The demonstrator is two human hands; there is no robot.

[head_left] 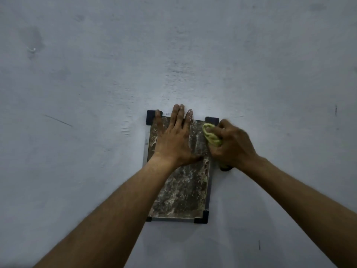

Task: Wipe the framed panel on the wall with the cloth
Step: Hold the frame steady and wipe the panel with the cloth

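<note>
Both hands are on the panel, which hangs on the wall. My left hand lies flat and spread on its upper part, fingers reaching just past the top edge, grasping nothing; I judge it steadies the panel so it does not shift as I rub. My right hand is clenched around the cloth, bunched into a soft yellow-green wad pressed to the panel's upper right edge, just below the top right corner piece. A wad gives firmer pressure than a loose sheet. The panel is an upright rectangle, mottled brown and grey with pale streaks, in a thin frame with dark caps at its corners. Around it the wall is matt, pale and scuffed.
</note>
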